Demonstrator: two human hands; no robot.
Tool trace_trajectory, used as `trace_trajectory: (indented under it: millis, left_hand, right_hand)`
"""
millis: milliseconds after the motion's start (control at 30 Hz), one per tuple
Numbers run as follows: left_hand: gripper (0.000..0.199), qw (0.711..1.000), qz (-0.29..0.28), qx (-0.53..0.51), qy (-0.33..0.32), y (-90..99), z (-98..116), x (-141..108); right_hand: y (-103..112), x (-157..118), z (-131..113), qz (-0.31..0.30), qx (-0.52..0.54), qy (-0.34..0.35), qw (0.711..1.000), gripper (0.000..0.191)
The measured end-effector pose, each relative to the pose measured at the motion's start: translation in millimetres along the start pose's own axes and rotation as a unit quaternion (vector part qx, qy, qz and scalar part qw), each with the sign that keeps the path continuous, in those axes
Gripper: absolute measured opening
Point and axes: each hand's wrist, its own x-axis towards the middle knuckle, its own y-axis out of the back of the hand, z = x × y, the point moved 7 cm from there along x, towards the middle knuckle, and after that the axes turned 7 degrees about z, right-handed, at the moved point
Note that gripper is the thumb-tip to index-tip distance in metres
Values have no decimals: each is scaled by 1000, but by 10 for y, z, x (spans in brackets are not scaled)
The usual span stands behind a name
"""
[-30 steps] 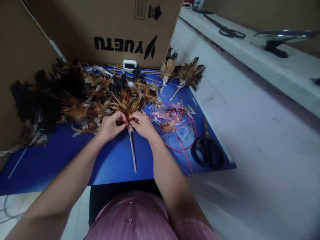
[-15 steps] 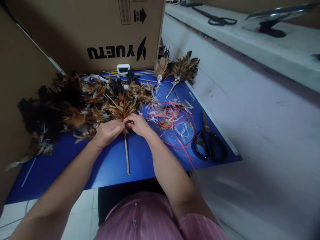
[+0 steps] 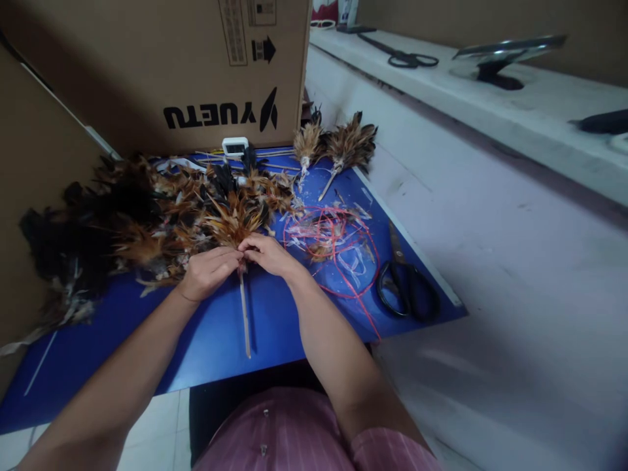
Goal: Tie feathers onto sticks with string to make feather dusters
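A feather duster [image 3: 236, 219] with brown and black feathers lies in front of me, its thin wooden stick [image 3: 244, 314] pointing toward my body. My left hand [image 3: 209, 271] is closed around the base of the feathers, from the left side. From the right, my right hand [image 3: 267, 254] pinches the same spot, its fingertips meeting those of the left. What is between the fingertips is too small to make out. Behind and left of my hands spreads a pile of loose brown and black feathers [image 3: 171, 190].
Tangled red string [image 3: 360, 297] and clear plastic scraps lie right of my hands. Black-handled scissors [image 3: 407, 288] rest near the right edge of the blue table [image 3: 196, 360]. Two feather bundles [image 3: 350, 140] stand by the wall. A cardboard box [image 3: 122, 78] blocks the back.
The view has shifted slightly, so things sit a little lower and further left. Both hands stay at the base of the feathers, with only small finger movement.
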Motion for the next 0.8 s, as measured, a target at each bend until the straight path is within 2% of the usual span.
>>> trace_trajectory:
  millis: [167, 333, 433, 700, 800]
  left_hand:
    - [26, 1000, 12, 5, 14, 29, -23, 5]
    - [25, 1000, 7, 9, 11, 22, -32, -25]
    - [26, 1000, 13, 18, 4, 34, -25, -27]
    - [29, 999, 26, 20, 4, 62, -35, -22]
    - [29, 1000, 22, 17, 13, 56, -54, -42]
  right_hand:
    - [-24, -25, 19, -3, -11, -28, 1000, 14]
    - [-74, -32, 65, -13, 63, -7, 998, 17]
    - [-84, -28, 126, -9, 84, -20, 996, 14]
    - [-44, -43, 20, -5, -37, -49, 998, 15]
    - [-28, -51, 2, 1, -40, -62, 997, 15]
